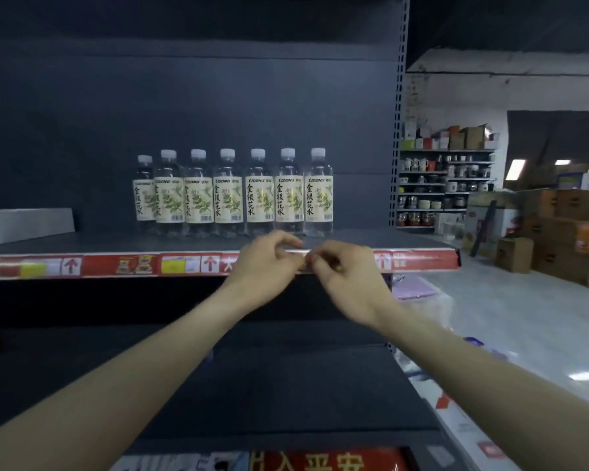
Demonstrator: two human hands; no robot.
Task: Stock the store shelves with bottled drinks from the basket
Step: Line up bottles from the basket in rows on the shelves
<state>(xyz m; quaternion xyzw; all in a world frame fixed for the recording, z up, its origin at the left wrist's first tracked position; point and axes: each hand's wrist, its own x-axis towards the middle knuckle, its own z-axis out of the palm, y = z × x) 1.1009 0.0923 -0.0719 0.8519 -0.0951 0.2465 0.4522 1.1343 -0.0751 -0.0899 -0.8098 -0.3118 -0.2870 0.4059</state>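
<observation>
Seven clear plastic drink bottles with white caps and cream labels printed with green leaves (228,198) stand upright in a row on the dark grey metal shelf board (82,241), set towards its back and near the dark rear panel; six stand shoulder to shoulder, while the leftmost sits a little behind its neighbour and is partly covered by it. Along the front edge of that board runs a red price rail with white arrow tags and yellow slips (116,265). Both of the person's bare forearms reach up to this rail, just in front of the right end of the bottle row and apart from the bottles. The left hand (269,263) and the right hand (346,273) meet at the rail with fingertips close together, fingers curled inward and narrow; whether they pinch the rail's clear cover, some small thing, or nothing cannot be told. A pale grey flat box (24,226) lies at the left end of the same board. Below, a lower dark shelf (286,385) shows between the arms, and a red printed packet with gold characters (330,460) lies at the bottom edge. To the right, distant racks of mugs and pots (446,185) and stacked brown cardboard cartons (558,232) stand on a pale floor
</observation>
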